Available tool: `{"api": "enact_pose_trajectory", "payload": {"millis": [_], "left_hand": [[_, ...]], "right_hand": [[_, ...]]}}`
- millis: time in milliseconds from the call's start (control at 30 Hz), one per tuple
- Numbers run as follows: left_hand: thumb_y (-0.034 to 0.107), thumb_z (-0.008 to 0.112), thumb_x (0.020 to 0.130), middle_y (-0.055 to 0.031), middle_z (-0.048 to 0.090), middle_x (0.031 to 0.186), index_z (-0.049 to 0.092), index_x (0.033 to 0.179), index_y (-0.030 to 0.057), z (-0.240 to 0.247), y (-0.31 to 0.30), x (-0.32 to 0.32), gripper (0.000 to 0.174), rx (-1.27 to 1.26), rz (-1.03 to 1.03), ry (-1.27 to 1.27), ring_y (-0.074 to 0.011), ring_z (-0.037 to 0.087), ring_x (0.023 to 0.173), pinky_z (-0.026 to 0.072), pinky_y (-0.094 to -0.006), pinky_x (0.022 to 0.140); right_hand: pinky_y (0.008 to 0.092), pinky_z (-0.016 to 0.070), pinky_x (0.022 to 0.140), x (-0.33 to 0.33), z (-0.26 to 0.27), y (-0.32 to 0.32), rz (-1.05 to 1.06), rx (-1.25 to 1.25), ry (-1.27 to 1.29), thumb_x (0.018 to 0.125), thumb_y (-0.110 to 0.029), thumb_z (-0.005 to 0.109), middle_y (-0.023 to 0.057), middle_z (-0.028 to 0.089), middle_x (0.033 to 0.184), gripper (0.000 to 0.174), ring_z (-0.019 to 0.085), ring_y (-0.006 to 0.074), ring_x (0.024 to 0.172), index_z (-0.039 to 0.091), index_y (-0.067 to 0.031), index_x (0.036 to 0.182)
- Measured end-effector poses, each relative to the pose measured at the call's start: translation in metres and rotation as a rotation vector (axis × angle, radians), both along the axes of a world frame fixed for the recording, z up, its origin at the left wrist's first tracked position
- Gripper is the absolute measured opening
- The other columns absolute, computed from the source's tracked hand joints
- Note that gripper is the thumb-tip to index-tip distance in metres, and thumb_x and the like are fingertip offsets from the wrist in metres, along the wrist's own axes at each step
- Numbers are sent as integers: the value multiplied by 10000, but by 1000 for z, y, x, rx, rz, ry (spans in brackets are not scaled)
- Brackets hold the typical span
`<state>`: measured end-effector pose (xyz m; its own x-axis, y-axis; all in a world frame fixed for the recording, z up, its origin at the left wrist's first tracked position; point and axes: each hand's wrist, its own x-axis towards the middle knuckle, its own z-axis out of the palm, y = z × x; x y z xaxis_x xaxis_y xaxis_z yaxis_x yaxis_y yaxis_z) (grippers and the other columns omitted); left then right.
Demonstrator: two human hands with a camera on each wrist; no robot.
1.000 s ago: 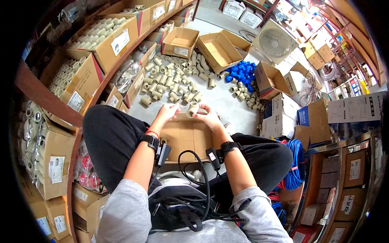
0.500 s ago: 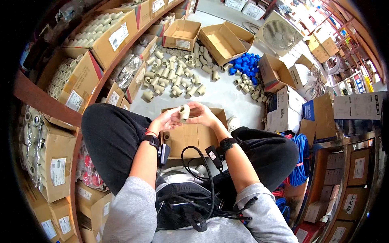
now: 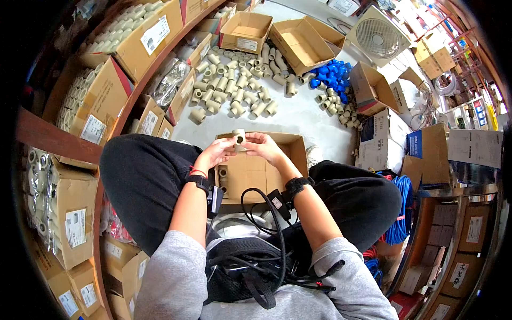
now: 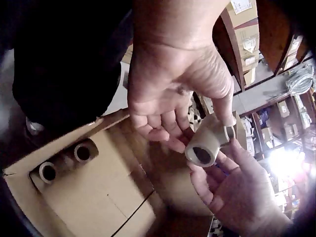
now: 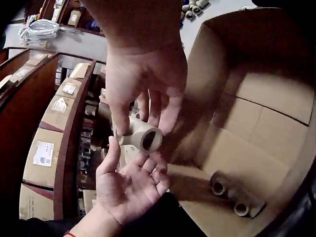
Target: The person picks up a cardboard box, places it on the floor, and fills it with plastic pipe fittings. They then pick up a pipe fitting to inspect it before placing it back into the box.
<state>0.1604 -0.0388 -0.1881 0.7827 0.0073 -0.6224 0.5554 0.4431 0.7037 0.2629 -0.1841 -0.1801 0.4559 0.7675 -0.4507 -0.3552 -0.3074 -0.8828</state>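
Observation:
Both hands hold one beige tee fitting (image 3: 239,137) (image 4: 207,143) (image 5: 140,134) above the far part of an open cardboard box (image 3: 277,184). My left hand (image 3: 214,153) (image 4: 170,84) (image 5: 131,190) pinches it from the left, thumb on one end. From the right, my right hand (image 3: 265,148) (image 4: 249,192) (image 5: 145,79) grips it with thumb and fingers. Inside the box, against its left wall, lie beige fittings (image 3: 223,173) (image 4: 83,152) (image 5: 218,188), their round openings facing up.
Loose beige fittings (image 3: 237,109) and blue fittings (image 3: 333,74) lie on the floor beyond the box. Empty cartons (image 3: 246,29) and a white fan unit (image 3: 377,37) stand farther back. Loaded shelves are on the left, blue coiled hose (image 3: 400,213) on the right.
The fitting, first in my right hand with my left hand apart from it, is now held by both hands and has turned. The head view has shifted, showing more of the box.

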Motion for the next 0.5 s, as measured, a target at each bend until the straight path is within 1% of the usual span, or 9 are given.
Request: {"api": "enact_pose_trajectory", "payload": {"millis": [100, 133, 233, 267, 300, 333, 367, 433, 500], "left_hand": [[412, 516, 712, -4, 465, 904, 460, 978, 91, -7, 0, 3, 421, 97, -55, 42, -113, 469, 739, 351, -225, 603], [406, 496, 728, -16, 496, 851, 492, 930, 61, -11, -1, 5, 399, 183, -57, 54, -111, 484, 691, 371, -224, 583], [383, 469, 753, -38, 536, 760, 524, 844, 32, -38, 6, 12, 367, 512, 163, -90, -113, 499, 655, 390, -231, 566], [397, 491, 724, -54, 567, 645, 558, 737, 35, -48, 7, 12, 368, 653, 380, -128, -140, 516, 550, 418, -260, 531], [333, 516, 708, -89, 578, 692, 560, 763, 39, -50, 12, 14, 302, 992, 466, -116, -208, 546, 594, 427, -295, 557], [299, 524, 696, -100, 577, 708, 564, 764, 42, -52, 12, 9, 269, 1163, 432, -25, -234, 549, 626, 428, -311, 578], [266, 533, 683, -111, 577, 723, 568, 764, 44, -54, 12, 4, 238, 1333, 396, 67, -260, 553, 659, 430, -327, 599], [239, 542, 672, -110, 577, 726, 574, 756, 50, -54, 8, 0, 210, 1226, 341, 201, -258, 553, 681, 430, -334, 610], [222, 552, 664, -112, 576, 726, 580, 751, 59, -53, 9, 1, 187, 1155, 299, 282, -254, 554, 694, 431, -337, 614]], "right_hand": [[238, 420, 678, 0, -6, 0, -44, -39, 87, 671, -201, 596, 37, 517, 894, 408, 489, 104, 797, 450, -31, 1012], [242, 423, 668, 1, -10, -1, -71, -53, 123, 660, -202, 601, 41, 517, 877, 395, 491, 107, 782, 467, -30, 990], [256, 426, 660, 1, -29, -4, -92, -119, 176, 636, -223, 605, 45, 517, 846, 396, 497, 130, 733, 485, -29, 959], [255, 426, 659, 1, -37, -5, -85, -168, 184, 632, -225, 603, 48, 518, 848, 400, 500, 134, 725, 484, -29, 960], [255, 425, 658, 2, -45, -7, -76, -217, 191, 629, -226, 602, 51, 519, 851, 404, 503, 138, 717, 484, -28, 960], [258, 428, 649, 0, -48, -7, -60, -245, 181, 623, -212, 595, 60, 523, 845, 400, 504, 138, 693, 484, -22, 956], [264, 419, 672, 1, -61, -5, -34, -328, 187, 653, -196, 572, 40, 508, 872, 367, 486, 127, 752, 467, -48, 972], [255, 429, 652, -3, -73, 2, -19, -428, 169, 652, -185, 570, 56, 507, 883, 391, 491, 132, 739, 451, -39, 995], [245, 439, 628, -10, -79, 8, -85, -428, 189, 647, -170, 572, 73, 504, 882, 456, 494, 132, 715, 402, -56, 1054]]}}
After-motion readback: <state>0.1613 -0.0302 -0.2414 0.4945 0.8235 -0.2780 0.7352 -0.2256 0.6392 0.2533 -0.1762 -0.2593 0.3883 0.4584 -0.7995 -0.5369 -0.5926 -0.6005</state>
